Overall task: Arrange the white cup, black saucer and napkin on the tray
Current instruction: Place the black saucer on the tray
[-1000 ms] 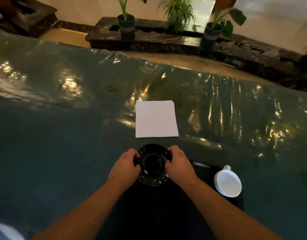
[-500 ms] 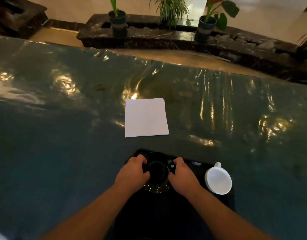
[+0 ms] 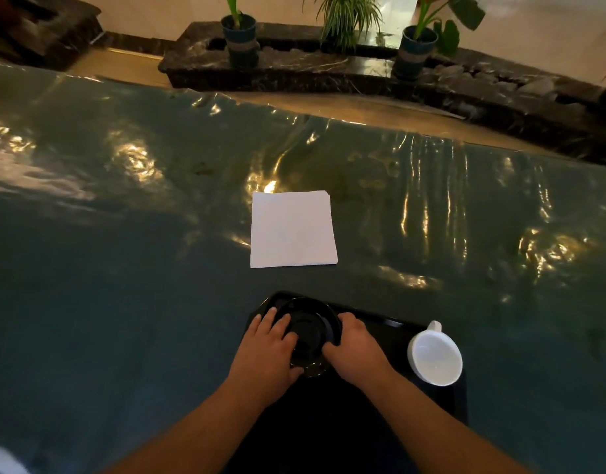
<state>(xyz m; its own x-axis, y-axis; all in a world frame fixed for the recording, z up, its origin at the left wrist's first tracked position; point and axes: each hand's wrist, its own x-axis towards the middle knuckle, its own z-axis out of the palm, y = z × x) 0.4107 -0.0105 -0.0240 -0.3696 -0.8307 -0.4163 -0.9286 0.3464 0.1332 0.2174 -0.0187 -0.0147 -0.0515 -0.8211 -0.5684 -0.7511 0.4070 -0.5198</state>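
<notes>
Head view, lower centre: left hand (image 3: 265,350) and right hand (image 3: 356,347) both grip black saucer (image 3: 308,328) over black tray (image 3: 390,331); white cup (image 3: 434,357) at right, napkin (image 3: 293,229) above.

The black saucer (image 3: 308,328) is partly covered on both sides by the left hand (image 3: 265,350) and right hand (image 3: 358,347), so its side rims cannot be seen; whether it rests on the tray (image 3: 390,331) or is held just above it cannot be told; the tray's near part merges into darkness and its front edge is unreadable; both forearms are cut off by the bottom edge; the bench (image 3: 89,302) runs out of frame left and right
</notes>
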